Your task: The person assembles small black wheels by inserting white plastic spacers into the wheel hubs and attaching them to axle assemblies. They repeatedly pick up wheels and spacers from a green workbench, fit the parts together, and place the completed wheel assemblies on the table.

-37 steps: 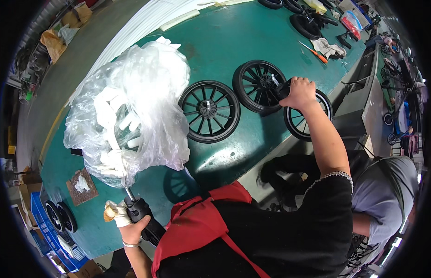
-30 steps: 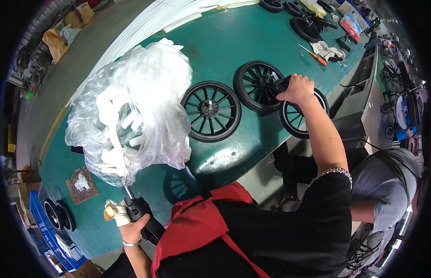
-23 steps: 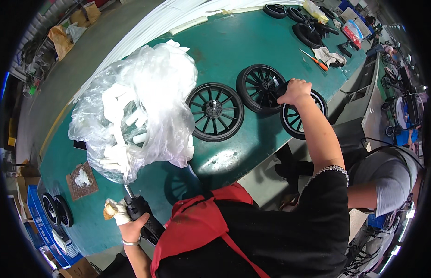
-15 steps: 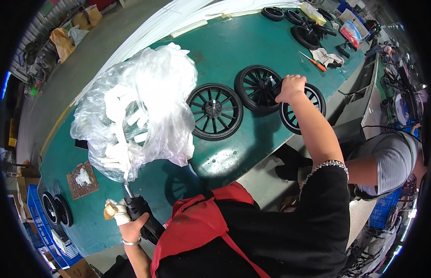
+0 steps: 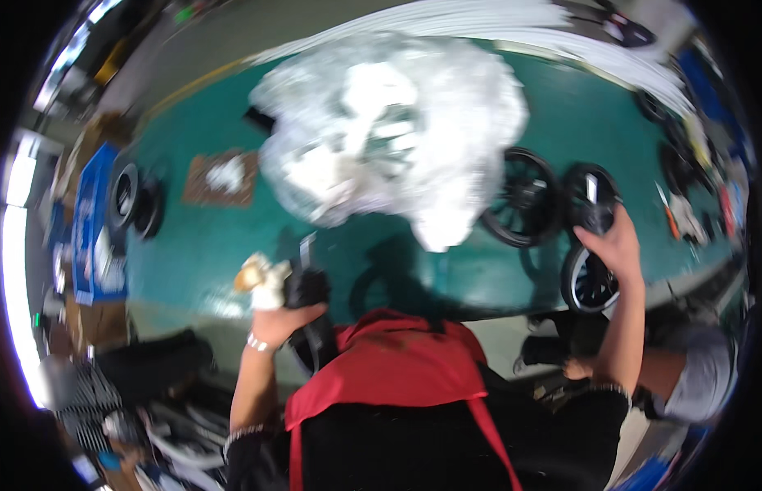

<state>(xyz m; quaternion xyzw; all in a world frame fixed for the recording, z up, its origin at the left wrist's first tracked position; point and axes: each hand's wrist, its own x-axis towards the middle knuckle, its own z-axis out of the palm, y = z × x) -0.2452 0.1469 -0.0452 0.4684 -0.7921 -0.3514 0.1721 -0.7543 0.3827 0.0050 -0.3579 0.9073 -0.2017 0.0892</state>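
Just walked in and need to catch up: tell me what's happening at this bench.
A person in a red apron stands at a green table. Their right hand grips a black spoked wheel, with two more wheels beside it. Their left hand holds a black power tool. A big clear plastic bag of white parts lies ahead.

The whole view is smeared by motion blur. The right hand covers part of a black spoked wheel, so its grip is unclear. The left hand closes on a dark tool whose kind is unreadable. The clear plastic bag hides its white contents.
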